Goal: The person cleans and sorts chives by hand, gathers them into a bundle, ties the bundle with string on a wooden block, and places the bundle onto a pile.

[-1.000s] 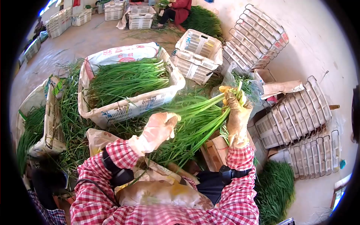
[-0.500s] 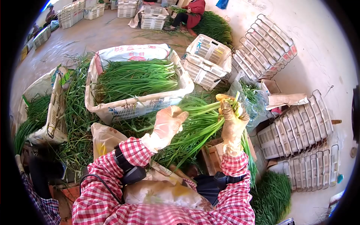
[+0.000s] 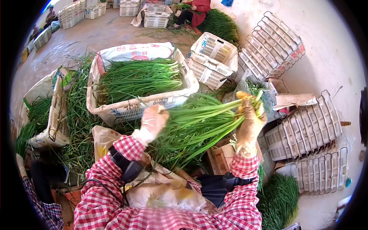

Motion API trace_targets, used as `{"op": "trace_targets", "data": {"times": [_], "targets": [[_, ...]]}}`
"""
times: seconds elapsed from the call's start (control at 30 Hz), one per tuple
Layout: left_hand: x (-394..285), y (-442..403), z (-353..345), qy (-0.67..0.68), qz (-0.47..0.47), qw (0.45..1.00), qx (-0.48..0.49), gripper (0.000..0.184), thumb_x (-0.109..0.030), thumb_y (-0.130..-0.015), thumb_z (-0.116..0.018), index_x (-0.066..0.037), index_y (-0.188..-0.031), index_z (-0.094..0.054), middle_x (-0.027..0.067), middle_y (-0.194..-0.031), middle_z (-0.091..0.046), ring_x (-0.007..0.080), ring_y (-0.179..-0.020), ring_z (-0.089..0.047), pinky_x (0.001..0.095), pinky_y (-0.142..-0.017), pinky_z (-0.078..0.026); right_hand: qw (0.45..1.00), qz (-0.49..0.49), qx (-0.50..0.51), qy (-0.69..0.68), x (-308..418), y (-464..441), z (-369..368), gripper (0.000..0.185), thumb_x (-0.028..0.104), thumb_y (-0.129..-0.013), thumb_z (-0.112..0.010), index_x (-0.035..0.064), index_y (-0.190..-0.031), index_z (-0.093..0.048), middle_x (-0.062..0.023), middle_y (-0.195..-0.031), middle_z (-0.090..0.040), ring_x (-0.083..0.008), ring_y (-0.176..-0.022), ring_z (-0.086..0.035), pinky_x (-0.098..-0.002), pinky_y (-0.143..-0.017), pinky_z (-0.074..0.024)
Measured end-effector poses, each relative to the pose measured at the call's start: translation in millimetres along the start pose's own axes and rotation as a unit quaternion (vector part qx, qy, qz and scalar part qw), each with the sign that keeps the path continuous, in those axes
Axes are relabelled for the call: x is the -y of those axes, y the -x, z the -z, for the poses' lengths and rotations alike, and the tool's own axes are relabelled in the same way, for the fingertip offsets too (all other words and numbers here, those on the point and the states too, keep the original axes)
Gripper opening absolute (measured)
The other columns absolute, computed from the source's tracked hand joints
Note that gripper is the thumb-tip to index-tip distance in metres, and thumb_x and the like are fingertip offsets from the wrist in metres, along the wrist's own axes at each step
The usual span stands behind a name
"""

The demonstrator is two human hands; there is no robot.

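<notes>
Green and long-leaved, a bunch of stalks (image 3: 214, 111) is held up in front of a person in a red-and-white checked shirt, to the right of a white plastic crate (image 3: 147, 106) filled with similar greens (image 3: 140, 78). Its long axis runs crosswise with a slant: the pale, thick ends point up and to the right, while the leaves fan out left and downward, over the lap.

The gloved right hand (image 3: 250, 124) is closed around the bunch near those pale ends, its fingers wrapped over the stalks. The gloved left hand (image 3: 153, 120) is near the leafy end, in front of the crate, with its fingers curled in; it is blurred, and whether anything is pinched in it cannot be told.

Compared with half a second ago, the left hand has moved outward to the left, and the right hand has shifted a little to the right with the bunch, so the hands are farther apart.
</notes>
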State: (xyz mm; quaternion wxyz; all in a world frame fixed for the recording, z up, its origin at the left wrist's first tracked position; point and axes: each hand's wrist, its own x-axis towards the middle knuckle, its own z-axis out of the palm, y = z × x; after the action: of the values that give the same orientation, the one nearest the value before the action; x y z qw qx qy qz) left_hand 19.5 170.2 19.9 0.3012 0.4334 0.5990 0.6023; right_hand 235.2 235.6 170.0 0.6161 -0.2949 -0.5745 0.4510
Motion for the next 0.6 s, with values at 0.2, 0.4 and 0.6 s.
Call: {"op": "trace_targets", "data": {"times": [0.2,0.4,0.6], "targets": [[116.1,-28.1,104.6,-0.504,0.065,0.861,-0.009,0.028,-0.028,-0.082,-0.055,-0.003,-0.080,-0.067,0.0177,-0.074,-0.065,0.0289,-0.078,-0.065,0.0371,-0.073,-0.051,0.993,0.059,-0.056,-0.090,31.3,-42.2,53.9,0.026,0.027,-0.084,-0.067,0.0041,-0.095,-0.066,0.0017,-0.067,-0.060,-0.0054,-0.058,-0.055,-0.0184,-0.050,-0.0425],[79.8,-33.1,158.5,-0.377,0.104,0.920,0.021,0.035,-0.034,-0.088,-0.055,0.000,-0.084,-0.064,0.0111,-0.057,-0.058,0.0232,-0.045,-0.056,0.0336,-0.043,-0.041,0.997,-0.015,-0.016,0.073,-39.6,-57.3,51.6,0.014,0.015,-0.083,-0.067,0.0039,-0.093,-0.068,-0.0029,-0.080,-0.067,-0.0057,-0.063,-0.055,-0.0182,-0.054,-0.0412],[-36.5,-10.9,95.4,-0.083,0.169,0.941,0.281,0.030,-0.025,-0.092,-0.055,0.000,-0.107,-0.059,0.0056,-0.075,-0.064,0.0128,-0.044,-0.054,0.0211,-0.042,-0.049,0.997,0.005,-0.020,0.071,-67.9,-66.0,39.4,0.011,0.006,-0.081,-0.070,0.0013,-0.090,-0.066,-0.0056,-0.083,-0.068,-0.0094,-0.072,-0.060,-0.0214,-0.062,-0.0471]]}}
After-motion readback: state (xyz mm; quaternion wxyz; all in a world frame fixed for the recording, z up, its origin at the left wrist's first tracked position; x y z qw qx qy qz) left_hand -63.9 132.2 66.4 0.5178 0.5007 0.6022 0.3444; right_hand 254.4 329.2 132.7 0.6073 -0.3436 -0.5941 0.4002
